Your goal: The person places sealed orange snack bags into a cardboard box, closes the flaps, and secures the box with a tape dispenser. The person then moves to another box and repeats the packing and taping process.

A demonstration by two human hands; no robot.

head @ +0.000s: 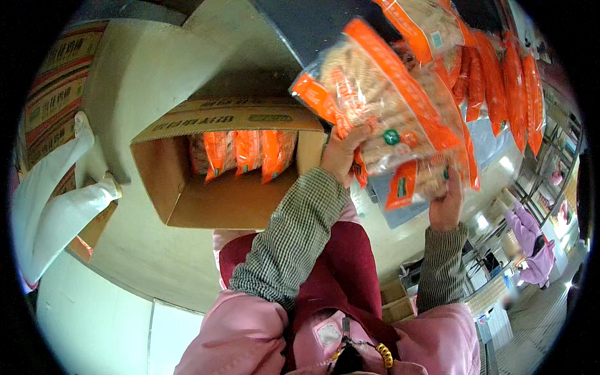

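Note:
My left hand [344, 152] grips the lower left edge of a clear plastic food packet with orange bands [375, 98]. Close by on the right, my right hand [447, 201] holds the lower end of the packets, where another orange-banded packet [424, 180] shows beneath the first. How many packets are in my hands, I cannot tell. To the left, an open cardboard box [225, 206] lies with its opening towards me, and several orange-banded packets [248, 152] stand in a row inside it.
More orange packets [501, 89] stand in a row at the upper right, beside a dark surface [323, 28]. Printed cartons [56, 101] are stacked at the far left, next to a person's white-clad legs [70, 206]. Another person in pink [532, 243] is far off at the right.

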